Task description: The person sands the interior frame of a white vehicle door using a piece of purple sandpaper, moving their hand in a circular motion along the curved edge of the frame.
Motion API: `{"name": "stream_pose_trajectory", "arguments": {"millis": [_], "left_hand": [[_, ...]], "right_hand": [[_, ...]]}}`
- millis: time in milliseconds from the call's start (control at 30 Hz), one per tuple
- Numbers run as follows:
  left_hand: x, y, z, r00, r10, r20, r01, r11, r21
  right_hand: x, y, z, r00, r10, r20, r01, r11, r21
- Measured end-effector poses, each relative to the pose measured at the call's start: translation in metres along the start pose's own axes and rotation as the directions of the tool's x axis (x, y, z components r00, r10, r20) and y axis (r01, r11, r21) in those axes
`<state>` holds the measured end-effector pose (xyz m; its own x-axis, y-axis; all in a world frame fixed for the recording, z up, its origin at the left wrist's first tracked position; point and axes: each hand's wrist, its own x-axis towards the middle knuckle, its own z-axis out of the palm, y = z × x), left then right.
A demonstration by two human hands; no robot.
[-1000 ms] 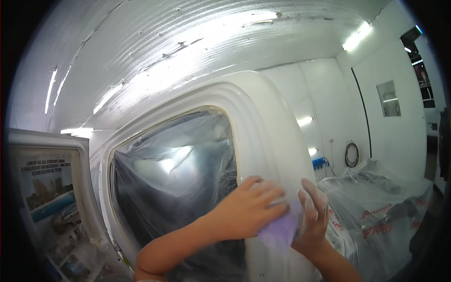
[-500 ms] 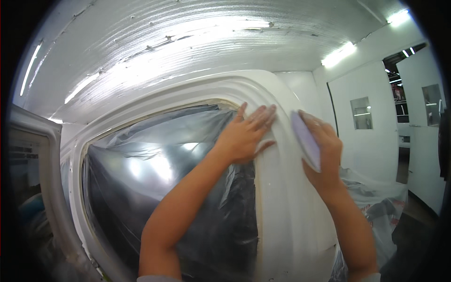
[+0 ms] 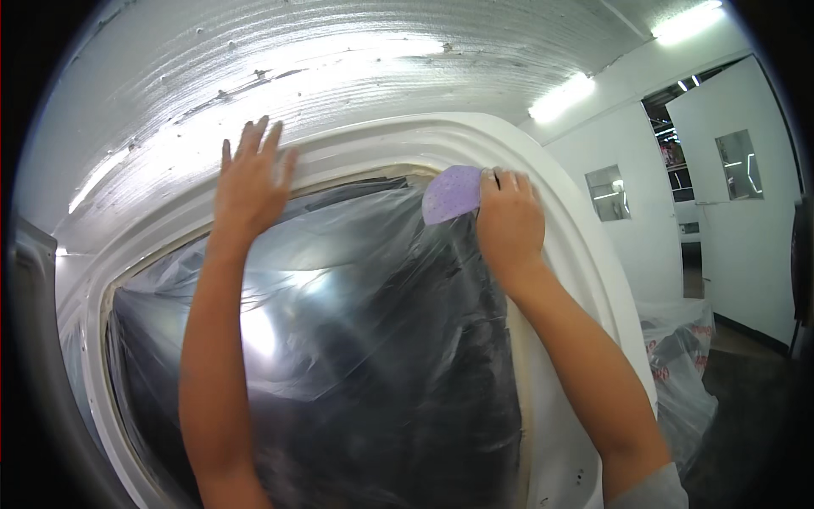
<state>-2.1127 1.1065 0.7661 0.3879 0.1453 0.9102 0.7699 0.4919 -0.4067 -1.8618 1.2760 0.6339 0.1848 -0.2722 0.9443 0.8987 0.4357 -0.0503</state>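
Note:
A white vehicle body frame (image 3: 585,280) surrounds an opening covered by clear plastic sheeting (image 3: 381,339), dark behind. My right hand (image 3: 513,225) is closed on a thin purple sanding disc (image 3: 454,193), at the upper right corner of the opening. Part of the disc is hidden by my fingers, and its free side reaches over the edge of the sheeting. My left hand (image 3: 252,182) is at the upper rim of the frame, fingers spread and holding nothing. Whether its palm touches the surface I cannot tell. Tan masking tape (image 3: 517,365) lines the opening.
At the left stands a greyish open door panel (image 3: 38,271). White doors with small windows (image 3: 733,165) are at the right, one ajar. Clear plastic sheeting with red print (image 3: 678,356) hangs low at the right. A silvery ceiling (image 3: 339,51) with tube lights (image 3: 564,96) lies above.
My left hand has moved left from the corner post to the upper rim. My right hand has brought the sanding disc left, from the post's outer side to the opening's corner. The view has shifted.

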Motion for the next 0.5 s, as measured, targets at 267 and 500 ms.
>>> {"name": "stream_pose_trajectory", "arguments": {"millis": [267, 500], "left_hand": [[-0.02, -0.027, 0.021, 0.999, -0.043, -0.029, 0.04, 0.993, -0.11], [-0.014, -0.019, 0.027, 0.995, -0.065, -0.075, 0.056, 0.991, -0.124]], "right_hand": [[0.021, -0.02, 0.021, 0.992, 0.115, 0.057, -0.117, 0.992, 0.045], [0.06, -0.052, 0.054, 0.998, 0.025, -0.05, -0.004, 0.924, 0.382]]}}
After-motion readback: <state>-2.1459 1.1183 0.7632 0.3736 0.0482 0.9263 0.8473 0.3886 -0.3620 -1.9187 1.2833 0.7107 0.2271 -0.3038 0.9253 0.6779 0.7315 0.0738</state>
